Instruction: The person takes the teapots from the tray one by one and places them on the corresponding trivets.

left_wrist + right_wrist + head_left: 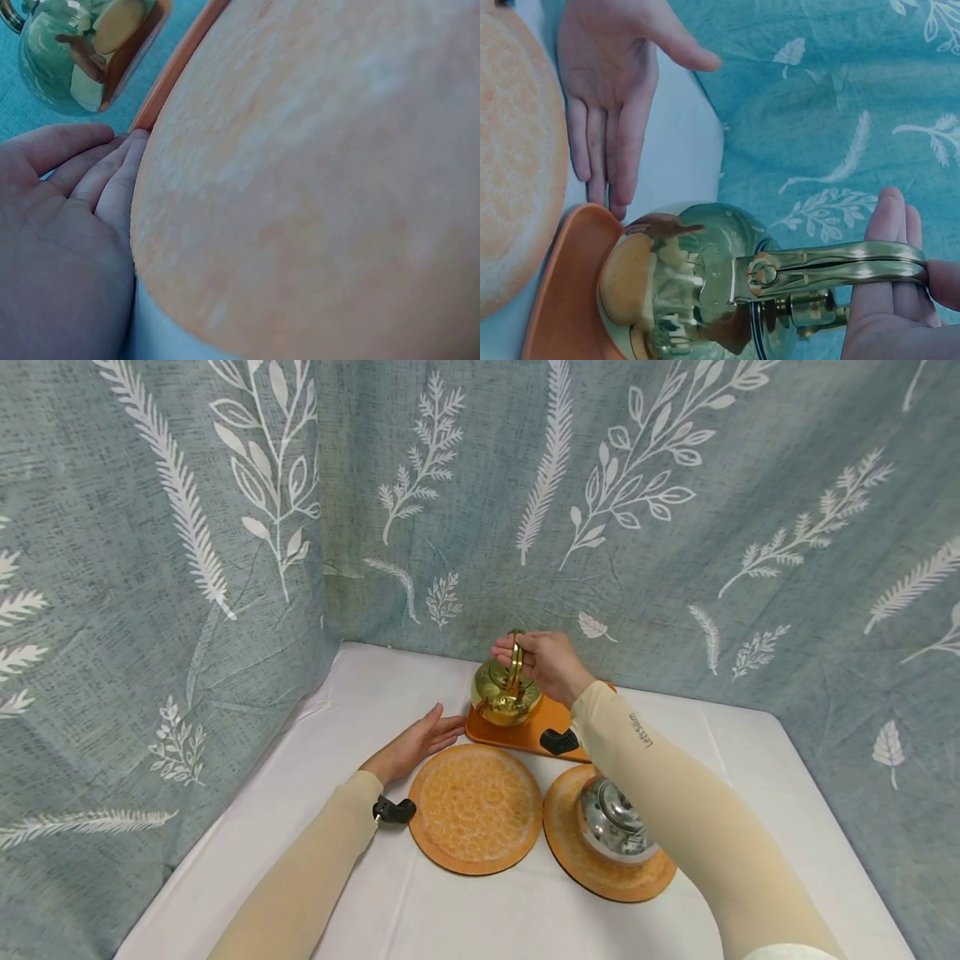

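A shiny gold-coloured kettle (504, 700) sits on the left part of an orange tray (542, 727) at the back of the table. My right hand (551, 662) holds its upright handle (832, 270), with the fingers passed through the loop and the thumb against it. My left hand (420, 745) lies with straight fingers by the tray's front left corner. In the left wrist view its fingertips (136, 136) meet the tray's edge, beside a round tan mat (315, 195). The kettle's spout is hard to make out.
A lidded silver pot (615, 818) stands on a second round mat (592, 881) at the right, partly hidden by my right forearm. The first round mat lies in front of the tray. A leaf-patterned blue-green curtain (480, 502) hangs behind the white-covered table (420, 893).
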Tool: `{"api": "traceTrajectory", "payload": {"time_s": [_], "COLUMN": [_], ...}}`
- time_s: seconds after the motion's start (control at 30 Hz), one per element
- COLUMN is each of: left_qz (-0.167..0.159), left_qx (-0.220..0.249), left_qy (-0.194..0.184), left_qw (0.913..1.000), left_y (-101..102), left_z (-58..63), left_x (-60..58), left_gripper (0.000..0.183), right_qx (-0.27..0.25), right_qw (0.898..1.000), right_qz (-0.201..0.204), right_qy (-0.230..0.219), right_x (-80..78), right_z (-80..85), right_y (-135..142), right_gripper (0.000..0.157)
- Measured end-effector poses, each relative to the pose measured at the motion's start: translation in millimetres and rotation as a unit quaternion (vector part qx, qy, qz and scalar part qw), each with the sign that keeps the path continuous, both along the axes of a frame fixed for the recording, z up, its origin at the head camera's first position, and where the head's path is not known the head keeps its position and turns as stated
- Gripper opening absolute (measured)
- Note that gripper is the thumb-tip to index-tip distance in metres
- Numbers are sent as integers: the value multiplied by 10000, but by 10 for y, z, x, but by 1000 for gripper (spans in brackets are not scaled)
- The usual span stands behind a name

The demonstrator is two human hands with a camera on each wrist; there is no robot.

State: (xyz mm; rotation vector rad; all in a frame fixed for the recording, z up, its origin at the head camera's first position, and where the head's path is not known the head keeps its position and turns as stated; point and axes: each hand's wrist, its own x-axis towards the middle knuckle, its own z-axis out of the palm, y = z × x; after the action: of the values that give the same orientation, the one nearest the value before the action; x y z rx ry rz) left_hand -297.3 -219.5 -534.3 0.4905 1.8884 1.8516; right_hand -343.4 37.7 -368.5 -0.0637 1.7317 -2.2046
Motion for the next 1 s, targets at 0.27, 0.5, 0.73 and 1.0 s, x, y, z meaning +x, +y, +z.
{"api": "traceTrajectory", "payload": {"time_s": [0.27,0.5,0.73,1.0], "left_qz": [-4,-20,-28,-40], "left_qx": [-22,-12,-35,-19], "left_qy": [30,46,55,67], "left_qw": [10000,10000,10000,10000], "left_y": [3,-2,7,0], "left_z": [3,-7,19,16], "left_x": [11,5,8,23], "left_gripper": [95,96,94,106], "right_qx": [-84,-186,-216,-181], "right_qw": [10000,9998,9996,9995], "right_qz": [14,-21,-113,-155], "right_qy": [27,58,121,226], "right_x": [23,46,63,139], "right_z": [24,75,125,126], "right_y": [1,14,44,64], "right_gripper": [37,37,37,35]}}
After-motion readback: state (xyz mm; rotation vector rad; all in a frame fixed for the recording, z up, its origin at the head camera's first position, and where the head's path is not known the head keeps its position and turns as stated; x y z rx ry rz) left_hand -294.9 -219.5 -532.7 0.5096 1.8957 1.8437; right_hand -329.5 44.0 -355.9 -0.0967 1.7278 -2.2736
